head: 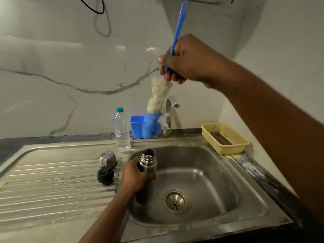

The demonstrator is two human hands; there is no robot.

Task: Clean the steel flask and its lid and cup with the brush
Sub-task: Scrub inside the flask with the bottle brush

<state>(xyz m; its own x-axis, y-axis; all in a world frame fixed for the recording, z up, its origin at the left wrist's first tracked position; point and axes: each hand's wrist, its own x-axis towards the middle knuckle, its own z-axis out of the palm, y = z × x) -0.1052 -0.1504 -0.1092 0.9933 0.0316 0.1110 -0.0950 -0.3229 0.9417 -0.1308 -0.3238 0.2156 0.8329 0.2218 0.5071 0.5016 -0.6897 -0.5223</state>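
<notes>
Left hand (135,174) clamped around the steel flask (147,172), fingers wrapped on the body just below the threaded neck. Flask upright, mouth open, held over the left side of the sink basin (201,172); its base is down inside the basin, can't tell if it touches the bottom.

Right hand (184,60) is raised well above and to the right of the left hand, closed on the blue handle of the brush (157,104). Handle runs up past the hand toward the top of frame. Brush head hangs below the hand, white fibres up top, blue at the tip, tilted slightly left. Tip is clear of the flask mouth, well above it, not inserted.

Left of the left hand, on the ribbed drainboard (52,181): steel cup (107,159) mouth down, and the black lid (105,175) just in front of it, both close to the flask hand but not touching it.

Behind the left hand: clear water bottle (121,131) with green cap, blue plastic container (137,126), tap (169,116). Brush tip overlaps the container and tap in view.

Below the right forearm, at the table's back right: yellow basket (226,137) with a dark object inside. Drain (175,200) sits right of the flask base.
</notes>
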